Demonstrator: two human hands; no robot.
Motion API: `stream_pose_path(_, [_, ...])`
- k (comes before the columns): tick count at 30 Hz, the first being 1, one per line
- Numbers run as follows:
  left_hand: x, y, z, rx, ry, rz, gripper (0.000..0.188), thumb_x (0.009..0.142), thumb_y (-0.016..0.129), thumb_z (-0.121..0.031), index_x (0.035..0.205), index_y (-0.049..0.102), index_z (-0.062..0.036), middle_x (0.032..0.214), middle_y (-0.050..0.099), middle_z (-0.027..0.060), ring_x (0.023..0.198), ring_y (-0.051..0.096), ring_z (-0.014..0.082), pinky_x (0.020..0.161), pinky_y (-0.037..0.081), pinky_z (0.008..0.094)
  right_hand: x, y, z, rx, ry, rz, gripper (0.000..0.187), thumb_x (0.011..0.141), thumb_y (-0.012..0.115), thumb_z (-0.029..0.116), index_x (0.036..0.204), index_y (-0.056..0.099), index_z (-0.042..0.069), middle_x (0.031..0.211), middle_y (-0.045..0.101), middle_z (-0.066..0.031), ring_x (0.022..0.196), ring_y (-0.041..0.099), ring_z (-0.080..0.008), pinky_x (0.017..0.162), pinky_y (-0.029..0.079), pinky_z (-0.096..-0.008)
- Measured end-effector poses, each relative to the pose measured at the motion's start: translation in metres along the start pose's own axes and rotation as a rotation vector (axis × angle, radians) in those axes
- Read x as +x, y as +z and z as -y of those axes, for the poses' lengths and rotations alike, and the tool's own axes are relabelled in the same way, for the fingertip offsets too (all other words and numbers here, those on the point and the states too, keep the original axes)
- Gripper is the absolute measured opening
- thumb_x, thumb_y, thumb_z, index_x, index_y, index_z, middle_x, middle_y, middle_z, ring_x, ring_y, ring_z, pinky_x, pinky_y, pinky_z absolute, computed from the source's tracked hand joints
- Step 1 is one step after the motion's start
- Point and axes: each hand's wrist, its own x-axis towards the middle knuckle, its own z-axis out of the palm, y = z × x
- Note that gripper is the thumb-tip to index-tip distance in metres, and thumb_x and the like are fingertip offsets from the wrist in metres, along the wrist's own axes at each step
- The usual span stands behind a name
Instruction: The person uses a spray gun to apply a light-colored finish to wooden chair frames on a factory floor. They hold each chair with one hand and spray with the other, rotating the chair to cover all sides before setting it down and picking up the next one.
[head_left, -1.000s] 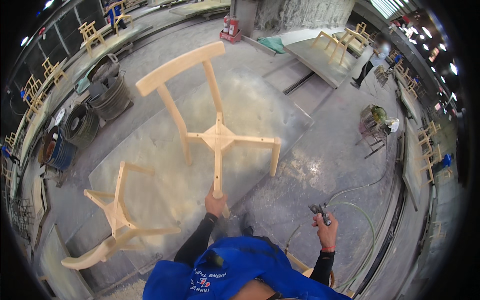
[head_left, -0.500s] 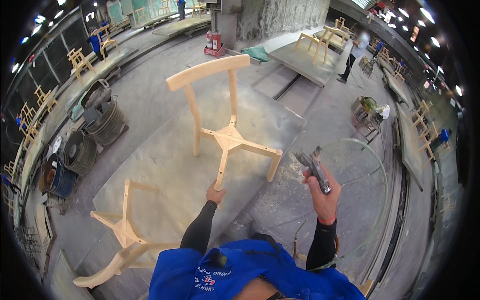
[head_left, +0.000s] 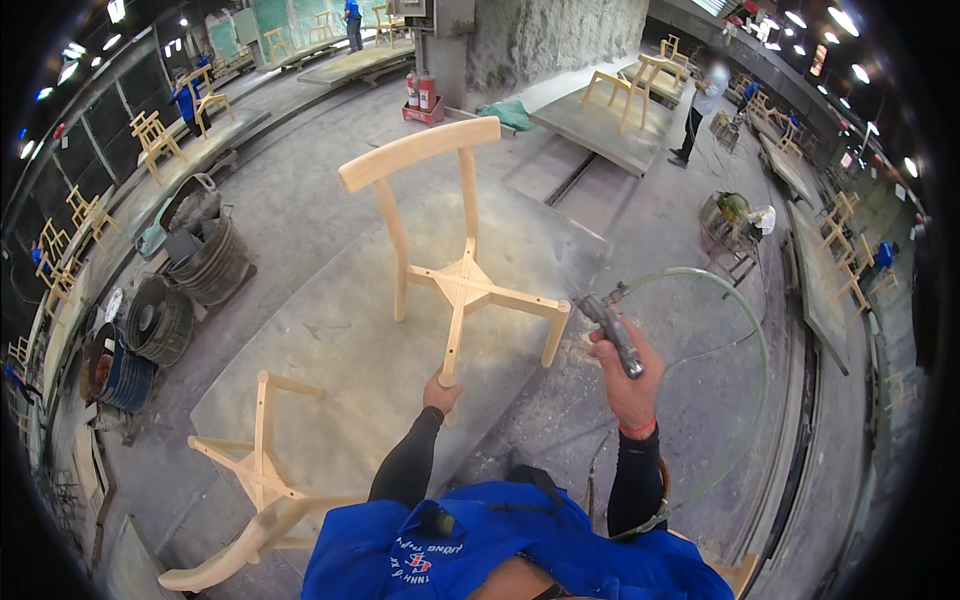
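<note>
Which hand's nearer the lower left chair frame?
Left: your left hand, on the standing chair, is right of that frame; your right hand, holding the spray gun, is farther right.

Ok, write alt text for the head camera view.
A person's left hand grips a seatless pale wooden chair frame at its nearest corner, while the right hand holds a metal spray gun beside it. A gray platform lies beneath the chair; a similar frame is at lower left.
</note>
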Motion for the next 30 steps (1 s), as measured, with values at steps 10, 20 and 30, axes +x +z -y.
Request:
stream_pose_path(10, [0.070, -0.116, 0.070, 0.331, -0.048, 0.124, 0.064, 0.072, 0.091, -0.038, 0.124, 0.069, -0.0061, 0.107, 0.077, 0.0160, 0.100, 0.073, 0.0361, 0.087, 0.057, 0.0449, -0.051, -0.072, -0.009, -0.330, 0.153, 0.134, 0.045, 0.093, 0.076, 0.009, 0.134, 0.064, -0.005, 0.100, 0.077, -0.0128, 0.092, 0.071, -0.0149, 0.083, 0.056, -0.0306])
stream_pose_path(20, [0.142, -0.063, 0.066, 0.808, 0.263, -0.292, 0.072, 0.086, 0.082, -0.044, 0.136, 0.059, 0.0036, 0.121, 0.069, 0.0200, 0.104, 0.067, 0.0360, 0.092, 0.056, 0.0435, 0.043, -0.113, -0.120, 0.004, 0.370, 0.112, 0.055, 0.098, 0.075, 0.030, 0.135, 0.062, -0.009, 0.099, 0.076, -0.0148, 0.084, 0.069, -0.0169, 0.077, 0.056, -0.0323])
stream_pose_path(30, [0.150, 0.013, -0.025, 0.111, -0.241, -0.489, 0.052, 0.080, 0.089, -0.034, 0.109, 0.066, 0.0033, 0.097, 0.071, 0.0127, 0.087, 0.070, 0.0250, 0.081, 0.055, 0.0390, 0.197, -0.146, -0.123, 0.388, 0.087, 0.069, 0.071, 0.096, 0.076, 0.047, 0.137, 0.060, -0.009, 0.095, 0.073, -0.0132, 0.082, 0.069, -0.0180, 0.073, 0.054, -0.0315])
